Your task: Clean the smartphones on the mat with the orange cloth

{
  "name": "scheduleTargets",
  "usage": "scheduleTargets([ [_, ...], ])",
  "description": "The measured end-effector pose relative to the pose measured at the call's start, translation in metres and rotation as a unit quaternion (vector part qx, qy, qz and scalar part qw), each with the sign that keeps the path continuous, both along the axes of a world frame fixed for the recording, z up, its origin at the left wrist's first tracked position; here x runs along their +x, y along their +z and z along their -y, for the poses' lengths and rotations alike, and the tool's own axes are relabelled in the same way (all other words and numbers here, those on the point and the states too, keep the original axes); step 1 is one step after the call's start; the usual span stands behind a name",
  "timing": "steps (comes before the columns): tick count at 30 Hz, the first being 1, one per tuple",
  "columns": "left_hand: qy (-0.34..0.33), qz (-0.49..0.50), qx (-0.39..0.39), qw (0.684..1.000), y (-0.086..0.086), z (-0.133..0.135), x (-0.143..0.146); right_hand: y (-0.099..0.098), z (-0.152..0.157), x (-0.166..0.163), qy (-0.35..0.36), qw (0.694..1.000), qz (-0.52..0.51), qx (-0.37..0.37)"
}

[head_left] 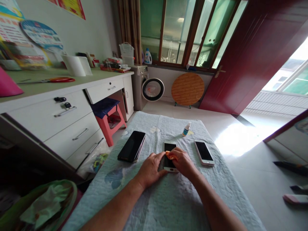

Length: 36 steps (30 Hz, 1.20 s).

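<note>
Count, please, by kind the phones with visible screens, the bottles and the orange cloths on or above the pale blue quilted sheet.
Phones with visible screens: 3 (large black rectangular phone, white-bordered phone under the right hand, white dark-screened phone at right)
Bottles: 1 (small white-topped, blue-labelled bottle)
Orange cloths: 1 (crumpled orange cloth in that hand)
Total: 5

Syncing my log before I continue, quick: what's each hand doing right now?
Left hand: open, thumb and index finger spread at the left edge of the middle phone.
Right hand: closed, holding an orange cloth over its screen.
</note>
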<state>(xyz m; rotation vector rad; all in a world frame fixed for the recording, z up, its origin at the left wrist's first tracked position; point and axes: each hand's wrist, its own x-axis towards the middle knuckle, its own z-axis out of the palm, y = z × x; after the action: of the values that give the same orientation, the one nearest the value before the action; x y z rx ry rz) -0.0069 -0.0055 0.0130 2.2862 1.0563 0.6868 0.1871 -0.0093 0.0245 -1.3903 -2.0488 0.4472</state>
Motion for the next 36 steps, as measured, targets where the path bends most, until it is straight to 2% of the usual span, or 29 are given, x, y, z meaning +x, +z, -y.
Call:
scheduleTargets([
  [6,0.009,-0.010,-0.002,1.000,-0.004,-0.001,0.000,0.017,0.011,-0.011,0.094,0.993,0.006,-0.072],
  [11,-0.010,-0.013,0.017,1.000,-0.002,-0.002,0.000,0.032,0.015,-0.002,0.149,0.981,0.030,-0.123],
  [18,-0.007,-0.018,0.012,1.000,-0.002,-0.002,0.000,0.034,0.013,0.013,0.117,0.982,0.069,-0.132],
  [24,-0.006,-0.018,0.015,1.000,-0.001,-0.002,0.000,0.024,0.016,-0.009,0.099,0.987,0.049,-0.114],
  [28,-0.009,-0.016,0.018,1.000,0.000,-0.002,0.000,0.025,0.018,-0.016,0.102,0.986,0.053,-0.121],
  [32,-0.005,-0.022,0.019,1.000,-0.001,-0.003,0.000,0.031,0.017,-0.002,0.137,0.979,0.067,-0.134],
  [36,-0.006,-0.034,0.008,0.999,0.001,-0.003,0.000,0.035,0.014,0.017,0.138,0.972,0.099,-0.161],
])
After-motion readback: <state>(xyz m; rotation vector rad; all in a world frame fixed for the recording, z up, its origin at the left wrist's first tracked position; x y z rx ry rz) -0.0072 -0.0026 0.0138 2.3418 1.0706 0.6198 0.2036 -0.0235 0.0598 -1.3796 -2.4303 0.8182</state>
